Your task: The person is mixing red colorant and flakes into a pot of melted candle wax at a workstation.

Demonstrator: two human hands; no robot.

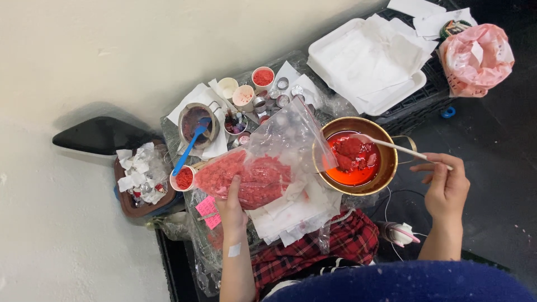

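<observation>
A white foam tray (330, 53) stacked with paper sheets sits at the far end of a cluttered table. Nearer, a clear plastic bag (263, 168) heavy with red granules lies across the middle, its open mouth leaning over a brass pot (386, 168) of bright red liquid and softening lumps. The person's left hand (230, 208) clasps the bag from below. The right hand (446, 187) pinches a long white spoon (400, 147), its bowl resting in the pot. Small cups (263, 76) of red powder stand behind.
</observation>
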